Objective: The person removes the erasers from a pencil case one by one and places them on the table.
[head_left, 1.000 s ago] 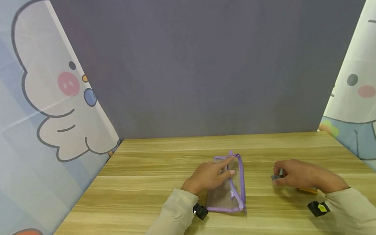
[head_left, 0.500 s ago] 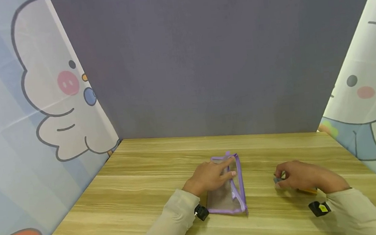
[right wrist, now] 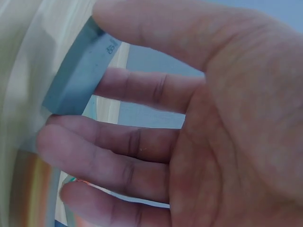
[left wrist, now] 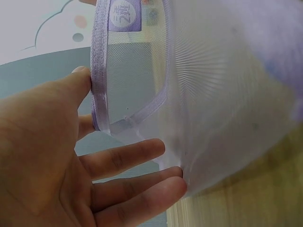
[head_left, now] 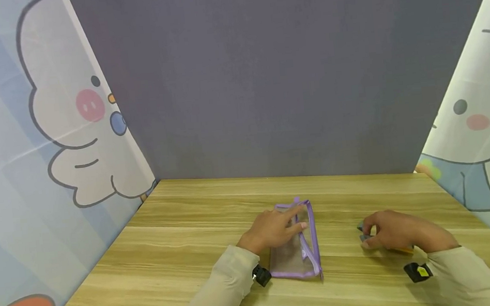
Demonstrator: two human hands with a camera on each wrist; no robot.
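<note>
A purple-edged mesh zip pouch point(head_left: 289, 258) lies on the wooden table, its zip side parted. My left hand point(head_left: 269, 229) reaches over it; thumb and index finger pinch the purple rim point(left wrist: 98, 71), while the other fingers extend along the mesh in the left wrist view. To the right, my right hand point(head_left: 391, 230) is low over the table and grips a grey eraser-like block point(right wrist: 78, 71) with small print on one face. The thumb presses one end of the block, with fingers at the opposite side. Part of it is hidden by the fingers.
An orange-edged item point(head_left: 404, 250) lies beneath my right hand, mostly hidden; orange and yellow stripes point(right wrist: 31, 194) show in the right wrist view. A grey panel point(head_left: 243, 85) closes off the table's back. Cartoon-printed curtains point(head_left: 66, 115) hang along both sides.
My right hand has shifted slightly to the right, and the block has turned between its fingers. The pouch moved slightly left early on; my left hand has stayed on it.
</note>
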